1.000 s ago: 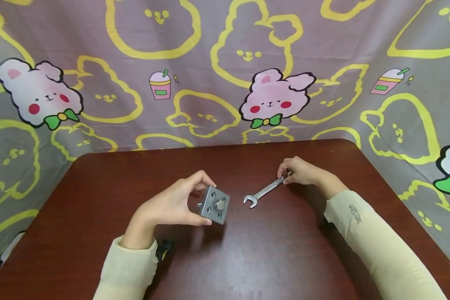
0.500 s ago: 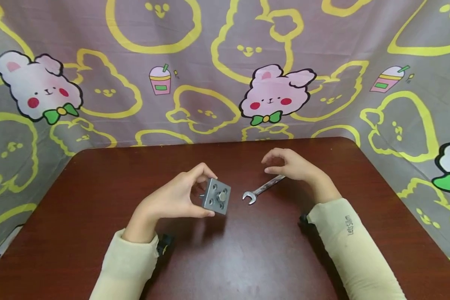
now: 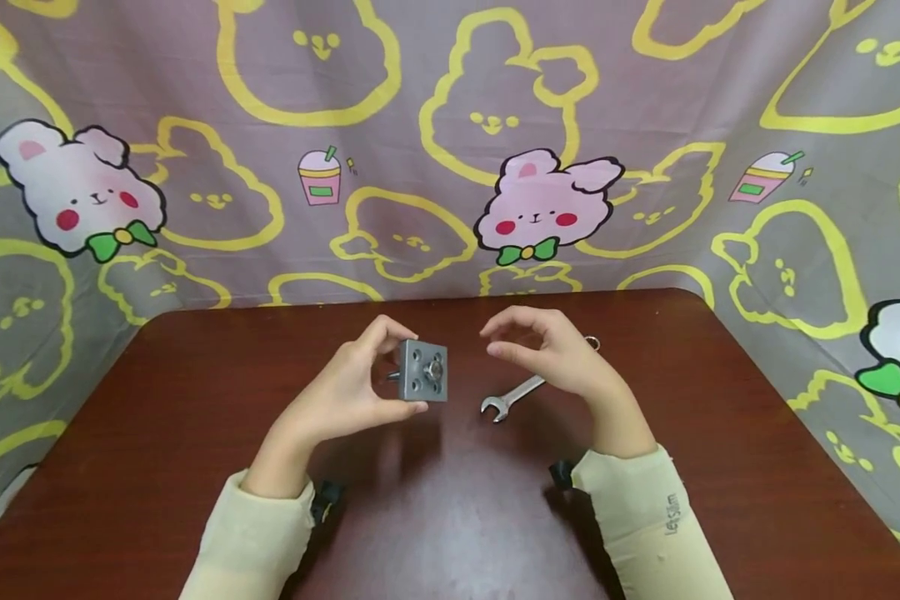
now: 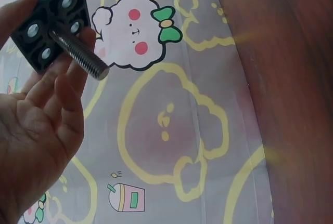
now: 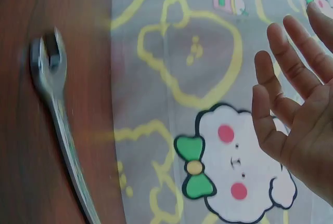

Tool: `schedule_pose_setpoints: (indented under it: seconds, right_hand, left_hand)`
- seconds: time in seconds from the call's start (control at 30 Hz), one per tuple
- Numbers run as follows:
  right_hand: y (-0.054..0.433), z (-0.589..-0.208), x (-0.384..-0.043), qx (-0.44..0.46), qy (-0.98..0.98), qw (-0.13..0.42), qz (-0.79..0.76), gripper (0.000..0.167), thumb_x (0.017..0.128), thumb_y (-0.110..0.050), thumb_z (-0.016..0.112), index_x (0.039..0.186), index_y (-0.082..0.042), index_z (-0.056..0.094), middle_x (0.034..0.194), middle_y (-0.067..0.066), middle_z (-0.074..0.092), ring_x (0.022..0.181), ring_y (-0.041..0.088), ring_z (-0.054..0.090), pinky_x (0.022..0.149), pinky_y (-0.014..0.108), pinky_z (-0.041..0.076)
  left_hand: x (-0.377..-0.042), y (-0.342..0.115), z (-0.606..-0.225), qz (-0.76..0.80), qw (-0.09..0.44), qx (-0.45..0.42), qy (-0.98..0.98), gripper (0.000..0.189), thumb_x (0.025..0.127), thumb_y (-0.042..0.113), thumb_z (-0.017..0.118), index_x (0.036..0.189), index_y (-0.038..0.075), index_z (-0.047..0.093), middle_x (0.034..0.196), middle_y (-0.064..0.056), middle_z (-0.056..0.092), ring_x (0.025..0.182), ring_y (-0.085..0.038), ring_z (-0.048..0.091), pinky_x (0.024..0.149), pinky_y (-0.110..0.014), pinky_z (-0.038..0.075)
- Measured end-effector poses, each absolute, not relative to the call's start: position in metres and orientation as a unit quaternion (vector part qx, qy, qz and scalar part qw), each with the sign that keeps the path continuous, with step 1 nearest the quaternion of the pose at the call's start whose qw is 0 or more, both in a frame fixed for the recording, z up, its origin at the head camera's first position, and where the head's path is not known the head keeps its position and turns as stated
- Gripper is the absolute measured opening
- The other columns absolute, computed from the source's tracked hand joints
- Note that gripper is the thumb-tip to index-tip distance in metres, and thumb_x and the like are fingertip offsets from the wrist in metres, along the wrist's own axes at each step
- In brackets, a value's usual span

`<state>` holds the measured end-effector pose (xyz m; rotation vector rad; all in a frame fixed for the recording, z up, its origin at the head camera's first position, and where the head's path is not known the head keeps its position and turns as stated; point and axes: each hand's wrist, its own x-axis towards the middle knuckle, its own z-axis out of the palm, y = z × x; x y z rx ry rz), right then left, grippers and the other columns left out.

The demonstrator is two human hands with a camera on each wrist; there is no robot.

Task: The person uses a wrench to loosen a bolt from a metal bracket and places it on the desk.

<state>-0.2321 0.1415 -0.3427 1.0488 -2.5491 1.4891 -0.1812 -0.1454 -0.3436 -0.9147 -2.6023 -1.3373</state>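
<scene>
The left hand [image 3: 328, 404] pinches a grey square plate [image 3: 417, 371], a bolt [image 4: 80, 55] through its middle, above the table [image 3: 450, 517]. At the plate's three o'clock hovers the right hand [image 3: 549, 350] — released, fingers loosely bent — partly hiding the wrench [image 3: 519, 392], which lies towards four o'clock.

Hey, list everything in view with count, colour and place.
Table: 1, reddish brown, in the foreground
Combination wrench: 1, silver, lying on the table
Square holed plate: 1, grey, held above the table
Bolt: 1, silver, through the plate's centre
Cartoon-print cloth: count unclear, grey-pink with yellow outlines, behind and beside the table
Wrist-worn devices: 2, black, one at each wrist
Sleeves: 2, cream, on both forearms
Left hand: 1, bare, gripping the plate's edges
Right hand: 1, bare, holding nothing, near the wrench
</scene>
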Motion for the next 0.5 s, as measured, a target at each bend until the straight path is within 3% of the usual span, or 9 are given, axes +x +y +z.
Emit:
schedule_pose_setpoints:
  seconds: [0.3,0.5]
  right_hand:
    - [0.12,-0.35,-0.224,0.364,-0.774,0.008,0.518,0.02,0.087,-0.004,0.072,0.107,0.0,0.069,0.101,0.013,0.069,0.09,0.013,0.063,0.077,0.029,0.056]
    - [0.11,-0.351,-0.22,0.384,-0.75,0.042,0.537,0.019,0.084,0.0,0.075,0.102,-0.003,0.071,0.097,0.012,0.069,0.087,0.013,0.063,0.078,0.03,0.056]
  left_hand:
    - [-0.181,-0.138,-0.335,-0.412,0.053,-0.294,-0.861,0.069,0.07,0.012,0.089,0.123,0.013,0.045,0.103,0.002,0.072,0.092,-0.008,0.067,0.083,-0.035,0.057]
    - [-0.184,-0.128,-0.332,-0.417,0.07,-0.305,-0.853,0.068,0.07,0.011,0.088,0.122,0.01,0.045,0.107,0.0,0.072,0.096,-0.01,0.07,0.085,-0.033,0.059]
